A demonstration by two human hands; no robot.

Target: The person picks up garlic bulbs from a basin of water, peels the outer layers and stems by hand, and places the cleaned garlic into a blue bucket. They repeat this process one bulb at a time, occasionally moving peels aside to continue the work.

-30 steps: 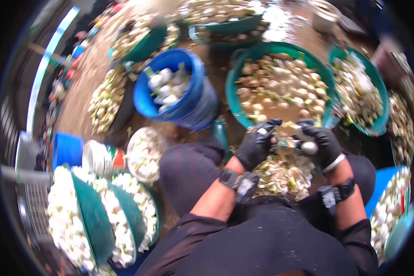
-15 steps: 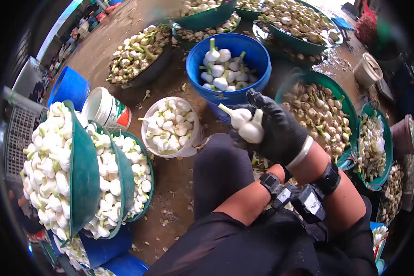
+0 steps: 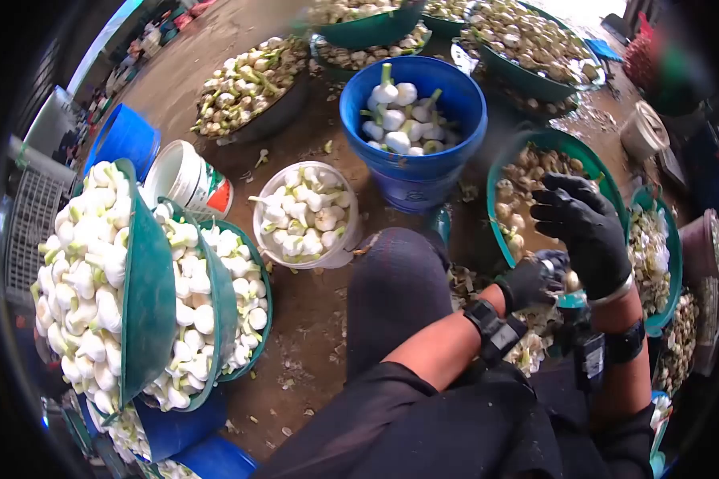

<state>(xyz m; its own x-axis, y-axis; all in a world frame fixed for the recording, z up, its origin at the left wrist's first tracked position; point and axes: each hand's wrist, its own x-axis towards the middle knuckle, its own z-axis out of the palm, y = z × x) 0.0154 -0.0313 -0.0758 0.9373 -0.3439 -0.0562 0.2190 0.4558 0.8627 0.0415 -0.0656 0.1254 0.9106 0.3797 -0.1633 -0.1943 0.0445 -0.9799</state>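
My right hand [image 3: 587, 231], in a black glove, is over the near edge of a green basin [image 3: 499, 231] of unpeeled, brownish garlic bulbs [image 3: 527, 188]. Its fingers are spread, and no bulb shows in them. Lower and closer to my body, my left hand [image 3: 539, 281] is also gloved, with its fingers curled; what they hold, if anything, I cannot make out. A pale garlic bulb [image 3: 572, 281] shows just beside its fingertips, partly hidden. Clean white garlic bulbs [image 3: 403, 120] lie in the blue bucket [image 3: 414, 172] ahead of my knee.
A white bucket [image 3: 343, 243] of trimmed garlic stands left of my knee. Stacked green basins [image 3: 148, 295] heaped with white bulbs rise at the left. A dark basin [image 3: 256, 120] and more green basins of garlic stand farther back. Peelings litter the floor [image 3: 295, 343].
The two white garlic bulbs that were in my right hand no longer show there. That hand has moved right to the green basin and opened. My left hand has come into view from behind the right forearm.
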